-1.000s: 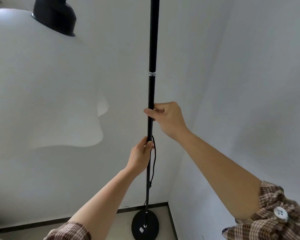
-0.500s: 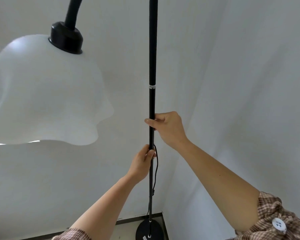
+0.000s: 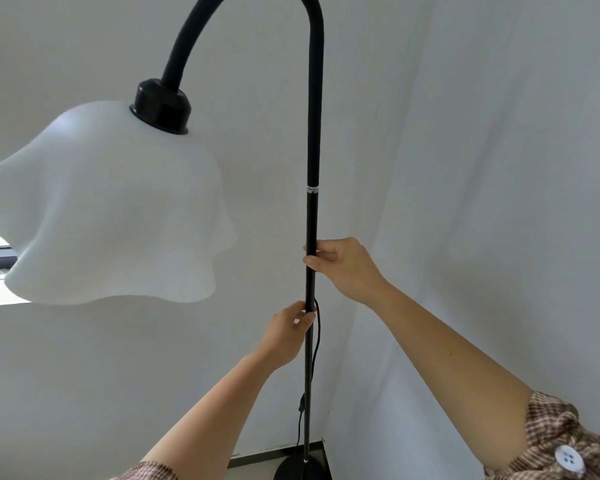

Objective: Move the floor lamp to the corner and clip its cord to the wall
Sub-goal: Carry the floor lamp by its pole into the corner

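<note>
Head cam: both my hands on floor lamp (image 3: 311, 209) pole, base in the wall corner.
Right hand (image 3: 343, 265) fingers wrapped above, left hand (image 3: 286, 332) fingers closed below beside cord (image 3: 315, 348).

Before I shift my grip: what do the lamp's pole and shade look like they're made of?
Pole: looks like metal with a matte black coating; thin, rigid, dull sheen, with a bright silvery ring at the joint. Shade: frosted white, translucent, wavy-edged; could be glass or plastic, the view cannot settle it. Both the left hand and the right hand grip the pole.
</note>
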Available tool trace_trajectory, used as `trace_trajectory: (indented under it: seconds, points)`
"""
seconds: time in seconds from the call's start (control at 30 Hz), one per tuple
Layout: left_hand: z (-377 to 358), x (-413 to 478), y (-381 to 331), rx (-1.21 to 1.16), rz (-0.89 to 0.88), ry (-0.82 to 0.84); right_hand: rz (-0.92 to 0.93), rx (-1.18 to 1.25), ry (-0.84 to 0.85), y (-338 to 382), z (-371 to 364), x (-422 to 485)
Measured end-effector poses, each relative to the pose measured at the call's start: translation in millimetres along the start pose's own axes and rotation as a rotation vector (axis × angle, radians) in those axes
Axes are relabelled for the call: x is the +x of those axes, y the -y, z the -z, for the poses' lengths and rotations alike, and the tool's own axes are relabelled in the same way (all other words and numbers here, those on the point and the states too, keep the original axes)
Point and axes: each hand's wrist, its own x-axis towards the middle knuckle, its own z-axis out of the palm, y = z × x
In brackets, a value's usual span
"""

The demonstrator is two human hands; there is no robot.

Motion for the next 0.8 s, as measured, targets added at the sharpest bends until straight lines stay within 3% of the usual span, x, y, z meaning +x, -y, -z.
trace_trajectory:
  seconds: [0.57,0.7,0.8]
  points:
    - [0.2,-13.4,-6.4,-0.005,0.038,-0.053,-0.041,0.033,0.041,-18.6,6.5,-19.0]
    - [-0.4,-15.8,-2.6,-0.017,0.046,-0.07,-0.201,-0.021,-0.073,-54.3,5.4,-29.0]
    - [-1.1,-17.5,0.8,-0.038,0.06,-0.094,-0.379,-0.113,0.045,-92.1,-7.0,-41.0]
